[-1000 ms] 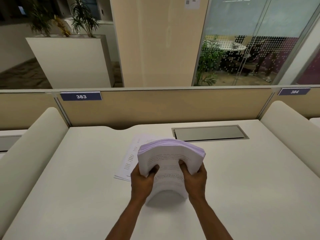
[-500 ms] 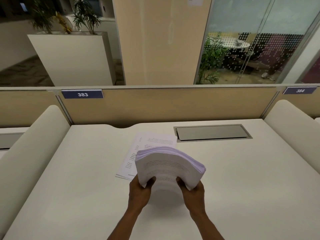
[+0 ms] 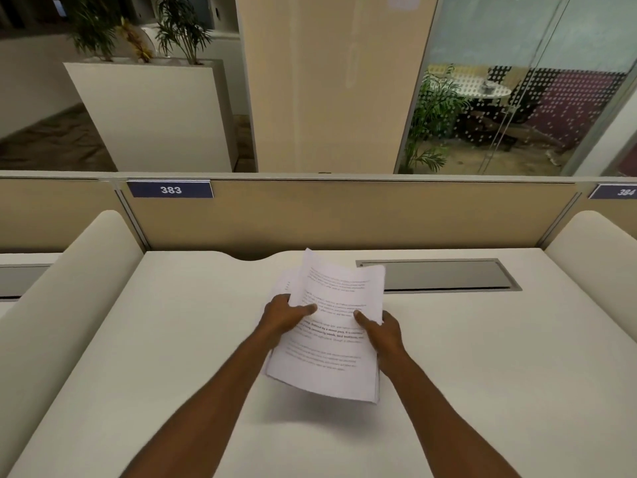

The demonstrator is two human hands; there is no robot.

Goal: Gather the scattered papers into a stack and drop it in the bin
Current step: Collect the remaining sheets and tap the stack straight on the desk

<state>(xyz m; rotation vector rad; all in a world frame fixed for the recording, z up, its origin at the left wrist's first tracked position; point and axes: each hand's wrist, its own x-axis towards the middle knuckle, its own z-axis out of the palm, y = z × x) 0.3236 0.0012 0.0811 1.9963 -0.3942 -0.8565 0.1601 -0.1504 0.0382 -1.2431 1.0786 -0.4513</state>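
Note:
A thick stack of printed white papers (image 3: 331, 353) is held flat a little above the white desk (image 3: 172, 357), text side up. My left hand (image 3: 282, 313) grips its left edge with the thumb on top. My right hand (image 3: 384, 331) grips its right edge the same way. The top sheets curl upward at the far end. The edge of another sheet (image 3: 284, 284) peeks out behind the stack's far left corner, mostly hidden; I cannot tell whether it lies on the desk. No bin is in view.
A grey cable hatch (image 3: 437, 276) is set into the desk behind the stack. A beige partition (image 3: 344, 215) with labels 383 and 384 closes the far side. Padded white dividers (image 3: 62, 281) flank the desk left and right.
The stack was bent into an arch and held upright; it has now flattened out and moved forward over the loose sheets. Both hands shifted from its lower edge to its sides.

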